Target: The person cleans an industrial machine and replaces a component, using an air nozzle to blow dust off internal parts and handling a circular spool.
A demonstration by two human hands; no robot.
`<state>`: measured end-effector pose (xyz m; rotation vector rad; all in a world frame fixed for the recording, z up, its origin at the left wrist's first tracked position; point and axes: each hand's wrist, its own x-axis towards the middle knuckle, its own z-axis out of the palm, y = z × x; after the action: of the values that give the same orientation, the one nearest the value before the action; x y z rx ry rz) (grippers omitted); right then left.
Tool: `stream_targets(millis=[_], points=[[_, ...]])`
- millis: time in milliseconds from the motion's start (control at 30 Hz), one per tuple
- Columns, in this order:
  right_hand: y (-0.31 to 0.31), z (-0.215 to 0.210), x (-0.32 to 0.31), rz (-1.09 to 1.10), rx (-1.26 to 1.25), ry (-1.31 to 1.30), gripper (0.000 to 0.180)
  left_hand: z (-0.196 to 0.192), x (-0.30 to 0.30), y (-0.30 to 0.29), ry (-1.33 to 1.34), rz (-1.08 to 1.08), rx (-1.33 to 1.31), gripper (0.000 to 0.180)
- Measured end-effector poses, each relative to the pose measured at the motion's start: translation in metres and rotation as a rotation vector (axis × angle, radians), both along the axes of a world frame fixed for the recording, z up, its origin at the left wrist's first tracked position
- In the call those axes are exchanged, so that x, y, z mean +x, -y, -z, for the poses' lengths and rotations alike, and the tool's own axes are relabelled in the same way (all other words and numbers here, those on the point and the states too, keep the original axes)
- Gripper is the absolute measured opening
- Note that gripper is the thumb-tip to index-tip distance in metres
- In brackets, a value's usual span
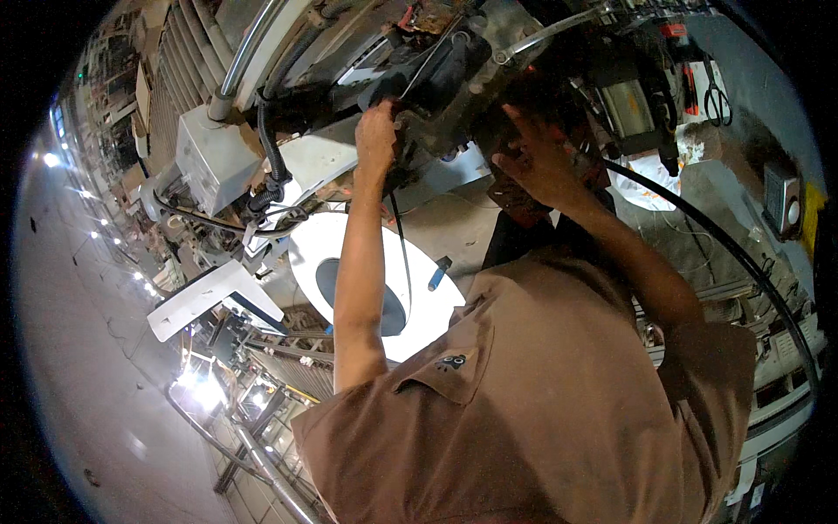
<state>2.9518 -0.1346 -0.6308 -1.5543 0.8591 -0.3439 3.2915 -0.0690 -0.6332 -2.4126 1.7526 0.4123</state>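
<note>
left hand (376,137), grip closed on what appears to be a thin metal rod (429,64); right hand (539,166), grip unclosed, fingers spread near dark machinery (465,98).

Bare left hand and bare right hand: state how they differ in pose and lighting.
The bare left hand is curled; the bare right hand has fingers spread. The left hand is brightly lit; the right hand lies in shadow. Both reach toward dark, grimy metal machinery.

The left hand (377,131) — curled — is by dark machinery (436,74).
</note>
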Motion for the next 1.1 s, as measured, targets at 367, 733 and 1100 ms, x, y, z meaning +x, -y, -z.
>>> stream_targets(millis=[367,733,1100], points=[[0.006,0.004,0.000,-0.182,0.048,-0.078,0.089,-0.105,-0.124,0.059,-1.596,-1.337,-1.087,0.061],[0.013,0.004,0.002,-0.284,0.129,-0.053,0.094,-0.046,-0.092,0.133,-1.633,-1.967,-0.876,0.093],[0.019,-0.005,0.006,-0.368,0.135,-0.146,0.092,-0.034,-0.107,0.134,-1.599,-1.999,-0.661,0.095]])
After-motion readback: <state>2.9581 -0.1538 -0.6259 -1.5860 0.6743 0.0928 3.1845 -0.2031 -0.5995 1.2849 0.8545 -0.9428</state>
